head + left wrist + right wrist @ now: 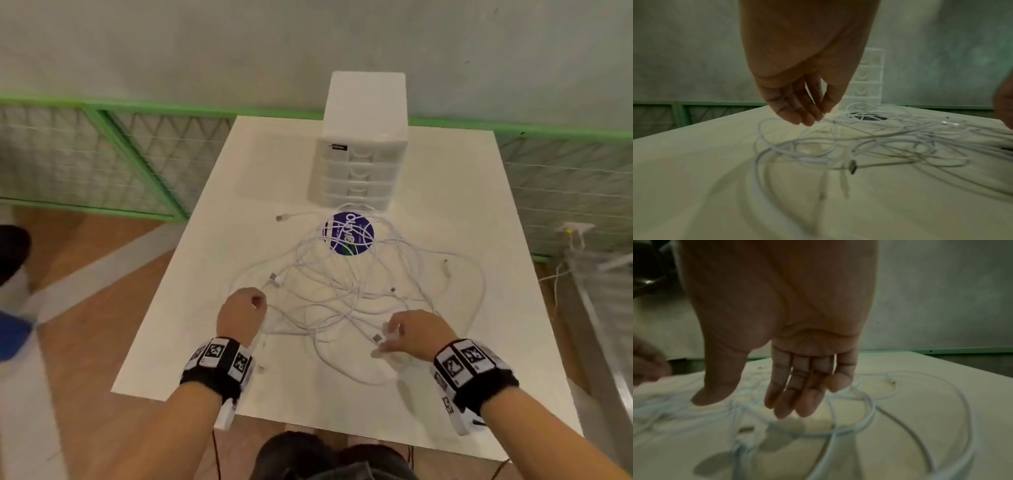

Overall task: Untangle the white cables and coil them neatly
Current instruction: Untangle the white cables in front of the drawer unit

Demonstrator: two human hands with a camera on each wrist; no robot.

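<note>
A loose tangle of white cables (342, 291) lies spread over the middle of the white table (191, 342). My left hand (257, 305) hovers at the tangle's left edge. In the left wrist view its fingers (797, 113) hang relaxed just above the cables (879, 139), holding nothing. My right hand (390, 335) is over the near right part, beside a USB plug (377, 338). In the right wrist view its fingers (793, 402) are straight, the thumb apart, above the cables (865, 410) and the plug (746, 429).
A white drawer unit (359, 154) stands at the back of the table. A round purple sticker (348, 233) lies under the far cables. Loose plug ends (281, 217) point outward. A green mesh fence (102, 154) runs behind, and the table's front edge is near my wrists.
</note>
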